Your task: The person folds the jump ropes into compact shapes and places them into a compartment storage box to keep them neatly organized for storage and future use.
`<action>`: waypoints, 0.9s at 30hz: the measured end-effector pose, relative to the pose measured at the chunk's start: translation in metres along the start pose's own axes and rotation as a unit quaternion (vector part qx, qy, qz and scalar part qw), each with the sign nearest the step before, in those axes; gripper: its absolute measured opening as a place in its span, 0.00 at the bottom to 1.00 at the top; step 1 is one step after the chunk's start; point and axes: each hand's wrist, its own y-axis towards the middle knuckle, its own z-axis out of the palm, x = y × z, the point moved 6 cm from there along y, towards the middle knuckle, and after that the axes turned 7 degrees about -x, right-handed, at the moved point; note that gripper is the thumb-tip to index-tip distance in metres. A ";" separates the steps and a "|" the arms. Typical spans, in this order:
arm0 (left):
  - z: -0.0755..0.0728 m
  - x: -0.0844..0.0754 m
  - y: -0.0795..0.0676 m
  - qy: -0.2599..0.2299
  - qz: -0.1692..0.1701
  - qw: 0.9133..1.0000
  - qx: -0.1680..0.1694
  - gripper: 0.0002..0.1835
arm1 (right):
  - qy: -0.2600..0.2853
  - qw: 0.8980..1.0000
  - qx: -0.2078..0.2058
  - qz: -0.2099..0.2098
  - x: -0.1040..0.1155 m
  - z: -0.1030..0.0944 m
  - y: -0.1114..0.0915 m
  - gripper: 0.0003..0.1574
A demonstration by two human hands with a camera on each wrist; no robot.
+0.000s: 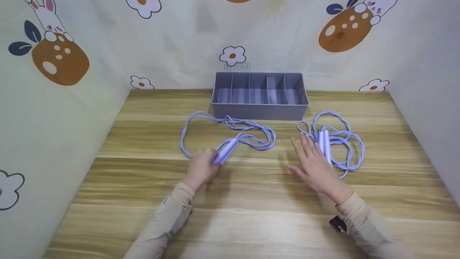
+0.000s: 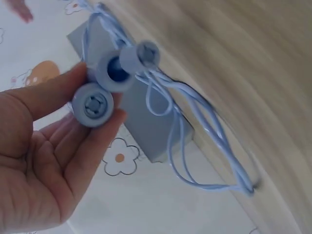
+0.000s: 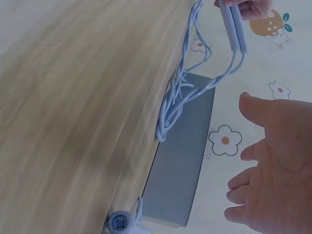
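My left hand [image 1: 203, 167] grips the lavender handles [image 1: 227, 151] of a jump rope, their ends facing the camera in the left wrist view. From them the jump rope's cord [image 1: 267, 138] spreads in loose loops before the grey box. Spread fingers and a raised thumb show on my right hand [image 1: 316, 171], which holds nothing. It is beside a second jump rope [image 1: 355, 140], overlapping the lower left of its two handles [image 1: 324, 145] in the head view. This second cord lies coiled on the table.
A grey box [image 1: 260, 112] with several upright compartments stands at the back of the wooden table [image 1: 258, 223], against a patterned backdrop. Pale side walls border the table left and right. A small black object [image 1: 337, 223] shows beside my right sleeve.
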 end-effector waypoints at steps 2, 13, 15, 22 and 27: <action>0.001 -0.006 0.001 -0.041 -0.021 0.998 0.040 0.05 | 0.016 1.000 0.003 -0.002 0.004 0.000 0.002 0.45; 0.004 -0.041 0.006 -0.188 -0.002 0.975 0.117 0.07 | 0.150 0.985 -0.071 -0.046 0.035 -0.010 0.037 0.36; 0.006 -0.046 0.006 -0.222 -0.001 0.967 0.127 0.06 | 0.165 0.982 -0.086 -0.044 0.039 -0.010 0.045 0.36; 0.018 -0.056 0.002 -0.338 -0.013 0.926 0.169 0.08 | 0.237 0.964 -0.118 -0.002 0.040 -0.001 0.071 0.32; 0.036 -0.054 -0.006 -0.434 -0.077 0.874 0.206 0.13 | 0.316 0.942 -0.113 0.003 0.042 0.010 0.082 0.27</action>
